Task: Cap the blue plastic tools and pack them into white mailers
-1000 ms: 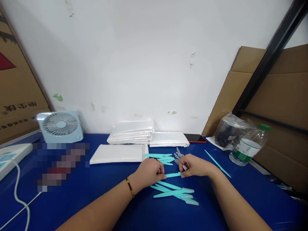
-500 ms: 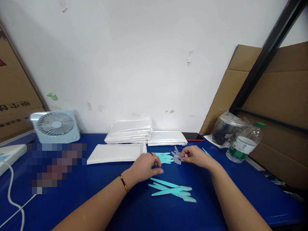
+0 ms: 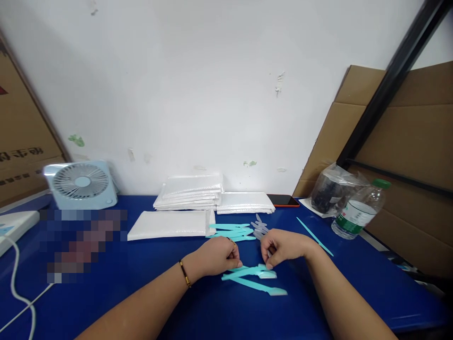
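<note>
Two turquoise eyebrow razors with pale caps lie crossed on the blue table, and a third eyebrow razor [image 3: 260, 285] is nearest me. My left hand [image 3: 221, 255] is closed, pinching the handle end of one razor in this group. My right hand [image 3: 283, 248] has its thumb and curled fingers at the blade end of that razor; its fingers partly hide the tip. Behind my left hand is a pile of turquoise razors [image 3: 233, 233]. Several small translucent caps [image 3: 259, 225] lie beside that pile, partly behind my right hand.
White padded envelopes [image 3: 187, 198] are stacked by the wall, with another envelope [image 3: 170, 224] in front. A phone [image 3: 283, 201], bagged cup [image 3: 327, 191], water bottle [image 3: 359, 212] and single turquoise razor [image 3: 314, 236] are rightward. A fan [image 3: 83, 184] and power strip [image 3: 17, 224] stand left.
A razor left my left hand for the rear pile while my right hand moved to the caps. Both hands have since come back toward me onto another razor, shifting the near group.
</note>
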`<action>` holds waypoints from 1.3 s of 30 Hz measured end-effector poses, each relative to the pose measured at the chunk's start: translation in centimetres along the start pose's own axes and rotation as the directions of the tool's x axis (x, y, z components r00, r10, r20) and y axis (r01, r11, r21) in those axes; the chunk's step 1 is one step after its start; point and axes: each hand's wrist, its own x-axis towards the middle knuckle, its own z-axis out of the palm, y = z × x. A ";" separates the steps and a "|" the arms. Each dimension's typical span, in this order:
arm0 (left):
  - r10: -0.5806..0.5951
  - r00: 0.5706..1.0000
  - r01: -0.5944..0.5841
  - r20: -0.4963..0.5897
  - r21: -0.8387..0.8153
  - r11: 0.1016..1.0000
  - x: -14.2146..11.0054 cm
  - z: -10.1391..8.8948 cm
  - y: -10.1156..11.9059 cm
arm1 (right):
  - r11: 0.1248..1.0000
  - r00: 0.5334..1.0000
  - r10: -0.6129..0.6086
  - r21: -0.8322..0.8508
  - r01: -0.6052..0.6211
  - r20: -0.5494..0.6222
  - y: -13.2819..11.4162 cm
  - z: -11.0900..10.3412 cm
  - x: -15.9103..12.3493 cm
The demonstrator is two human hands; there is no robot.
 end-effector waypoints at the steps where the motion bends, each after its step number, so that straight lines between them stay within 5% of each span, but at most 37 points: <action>1: -0.003 1.000 0.003 0.005 0.002 1.000 0.0 -0.1 0.1 | 1.000 1.000 -0.004 -0.006 0.004 0.015 -0.1 0.1 0.1; 10: 0.015 1.000 -0.015 0.004 -0.067 0.998 -0.2 -0.3 0.2 | 0.998 1.000 0.002 -0.057 -0.002 -0.012 -0.3 0.6 0.6; 16: 0.022 0.997 -0.014 -0.080 0.097 0.995 0.2 -0.5 -0.3 | 0.992 0.984 -0.070 -0.117 0.051 -0.161 -0.5 0.5 0.5; 22: -0.048 0.960 0.127 -0.276 0.277 0.952 0.6 -1.8 -1.1 | 0.986 0.868 0.022 -0.132 -0.101 -0.497 0.5 -0.5 0.3; 25: 0.022 0.975 0.016 -0.220 0.168 0.986 0.2 -1.8 -0.7 | 0.984 0.838 0.020 -0.139 -0.114 -0.545 0.6 -0.7 0.1; 28: 0.111 0.994 -0.111 0.002 0.015 0.994 -0.3 -1.2 0.0 | 0.985 0.836 0.013 -0.139 -0.106 -0.548 0.4 -0.7 0.1; 31: 0.060 0.993 -0.054 0.098 -0.060 0.997 -0.4 -0.5 0.2 | 0.992 0.872 0.015 -0.104 -0.076 -0.490 0.2 -0.5 0.0; 35: -0.048 0.996 0.056 0.069 -0.127 0.990 0.0 -0.3 -0.2 | 1.000 0.968 -0.017 -0.023 0.012 -0.249 -0.1 -0.5 -0.2; 39: -0.086 0.996 0.081 -0.040 -0.104 0.991 0.4 -0.7 -0.8 | 0.997 0.987 -0.026 0.067 0.038 -0.160 -0.6 -0.4 -0.3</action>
